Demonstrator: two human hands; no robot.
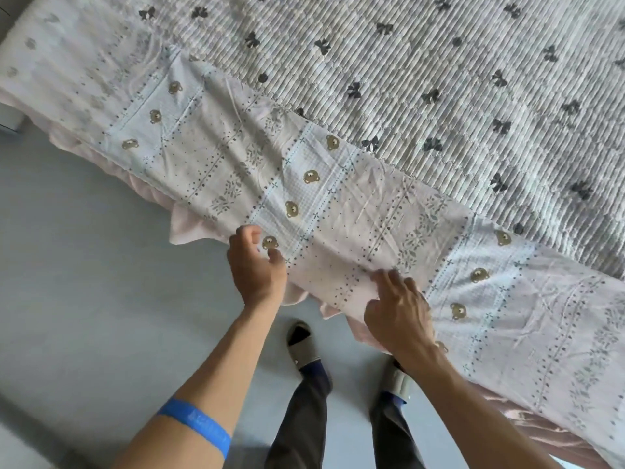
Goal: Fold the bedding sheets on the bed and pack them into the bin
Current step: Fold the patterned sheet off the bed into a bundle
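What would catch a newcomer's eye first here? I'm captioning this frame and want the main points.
First, the long pink sheet with little bear prints, folded into a strip along the bed's near edge. Both hands work at that edge: the left hand hovers with loosely curled fingers, the right hand rests on the cloth. Behind lies a ribbed grey blanket dotted with dark bows, and a blue wristband stands out on the left forearm.

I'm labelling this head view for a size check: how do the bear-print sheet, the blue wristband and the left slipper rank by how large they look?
1. bear-print sheet, by far the largest, spanning the bed's edge.
2. blue wristband and left slipper look much alike; the wristband is nearer the camera, so I won't rank them.
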